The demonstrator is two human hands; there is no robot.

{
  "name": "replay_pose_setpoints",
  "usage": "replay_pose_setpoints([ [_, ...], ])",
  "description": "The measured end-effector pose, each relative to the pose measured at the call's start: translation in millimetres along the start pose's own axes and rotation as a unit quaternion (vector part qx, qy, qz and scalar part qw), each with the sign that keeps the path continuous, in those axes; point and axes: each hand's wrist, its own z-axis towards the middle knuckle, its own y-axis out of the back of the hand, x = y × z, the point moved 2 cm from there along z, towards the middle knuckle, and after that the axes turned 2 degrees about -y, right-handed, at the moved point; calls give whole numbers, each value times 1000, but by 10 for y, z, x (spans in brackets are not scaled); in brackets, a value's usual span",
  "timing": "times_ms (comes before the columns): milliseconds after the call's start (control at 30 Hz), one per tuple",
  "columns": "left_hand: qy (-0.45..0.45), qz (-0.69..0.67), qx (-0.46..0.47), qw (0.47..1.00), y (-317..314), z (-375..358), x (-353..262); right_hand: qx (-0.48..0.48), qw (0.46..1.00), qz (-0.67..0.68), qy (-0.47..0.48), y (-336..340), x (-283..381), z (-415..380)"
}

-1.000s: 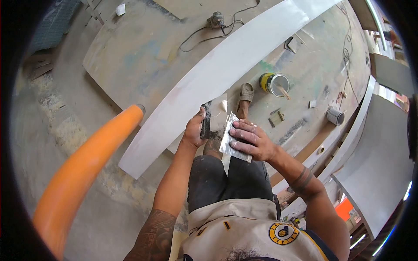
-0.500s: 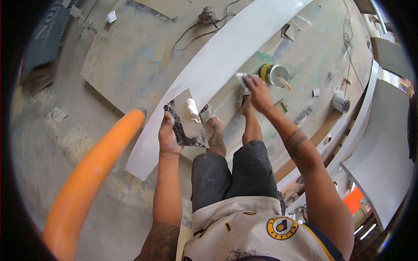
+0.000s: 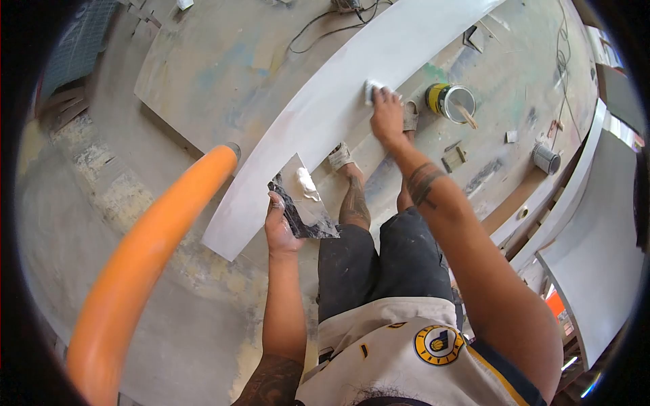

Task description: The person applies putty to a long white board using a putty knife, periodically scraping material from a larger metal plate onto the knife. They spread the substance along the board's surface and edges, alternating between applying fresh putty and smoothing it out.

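Observation:
My left hand grips the edge of a flat mixing board with black smears along one side. A lump of white putty lies on that board. My right hand is closed around a small, whitish putty spreader, partly hidden by the fingers. The spreader is at the surface of a long, curved white panel, which runs diagonally in front of me. Left of the board, an orange hose reaches up toward the panel.
An open can with wooden sticks stands right of my feet. Farther right is a grey metal can. A power tool's black cord lies beyond the panel. Large curved panels stand along the right side.
My right hand has moved with the spreader from near the open can, forward and left onto the white panel. My left hand still holds the board. The view has shifted slightly.

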Motion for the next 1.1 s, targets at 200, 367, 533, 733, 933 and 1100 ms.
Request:
replay_pose_setpoints([
  [200,13,-31,25,999,48,3,16,105,988,-13,114,-109,735,-855],
  [367,28,-21,-8,999,133,20,39,277,947,126,101,159,809,-1274],
  [533,108,-13,2,994,362,124,140,31,919,295,262,1266,730,-1447],
  [733,120,85,89,985,-210,459,393,-43,930,236,278,1307,234,-1517],
  [933,102,159,121,975,-582,382,119,-14,874,469,-129,197,-361,-1269],
  [1100,132,111,116,978,-623,413,95,81,539,651,-528,-802,-457,-851],
])
